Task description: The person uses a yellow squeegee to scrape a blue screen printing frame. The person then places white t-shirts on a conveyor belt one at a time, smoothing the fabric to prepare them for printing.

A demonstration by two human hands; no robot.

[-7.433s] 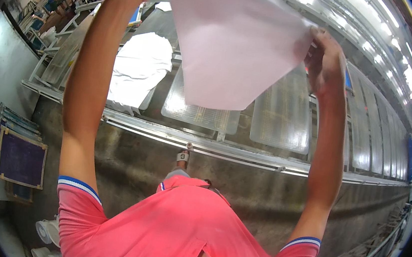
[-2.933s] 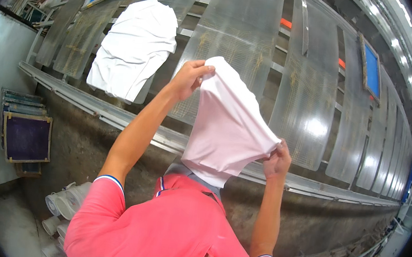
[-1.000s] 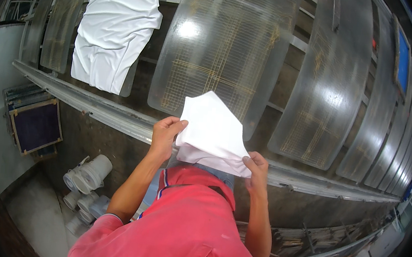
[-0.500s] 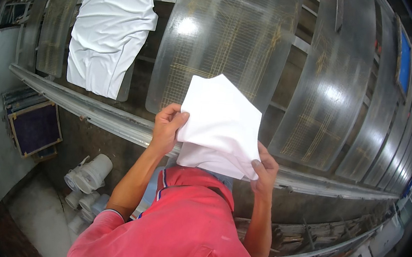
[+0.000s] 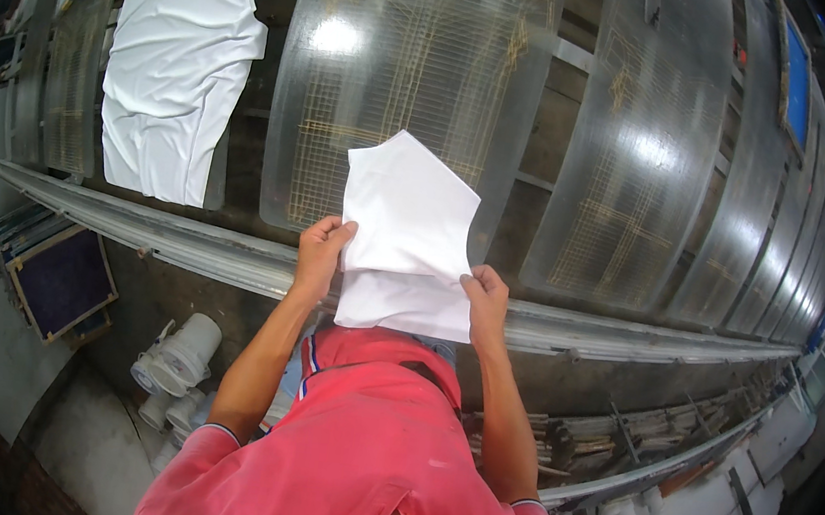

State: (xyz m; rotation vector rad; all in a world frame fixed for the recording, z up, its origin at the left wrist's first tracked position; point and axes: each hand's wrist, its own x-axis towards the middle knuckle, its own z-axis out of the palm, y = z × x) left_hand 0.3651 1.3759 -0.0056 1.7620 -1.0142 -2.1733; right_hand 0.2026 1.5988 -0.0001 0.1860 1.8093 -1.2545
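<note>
A folded white fabric piece (image 5: 408, 207) hangs between my two hands, over the near end of a metal board. My left hand (image 5: 320, 256) pinches its left edge between thumb and fingers. On the opposite edge, my right hand (image 5: 484, 300) grips the fabric with the thumb on top. The upper part of the piece tapers to a point, and its lower part drops in a second layer close to my waist. Another white cloth (image 5: 183, 73), wrinkled, is spread on a board at the far left.
Long metal boards (image 5: 645, 151) with yellow grid lines stand in a row, with gaps between them. A metal rail (image 5: 183, 243) runs along their near ends. White buckets (image 5: 183, 354) and dark framed screens (image 5: 63, 281) are at the lower left. Blue-meshed frames (image 5: 794, 87) lie farther off.
The fabric and both hands have shifted left in the picture, and the fabric's right side hangs flatter. My view has turned slightly, moving the boards left. Both hands keep their hold.
</note>
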